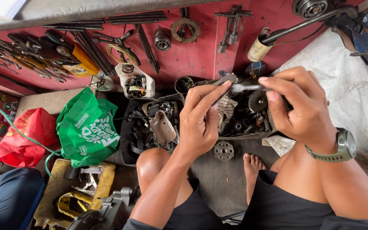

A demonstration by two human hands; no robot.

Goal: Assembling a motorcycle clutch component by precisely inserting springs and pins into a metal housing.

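Head: hands point(201, 117) pinch brush point(240, 88).

The floor point(231, 183) is dark gray. A round metal disc with holes point(224, 150) lies on it. Just behind the disc sits a black tray of oily metal parts point(126, 140). Left of the disc lie a green bag point(88, 130) and a red bag point(22, 136). A yellow tray point(50, 200) sits in front of the green bag.
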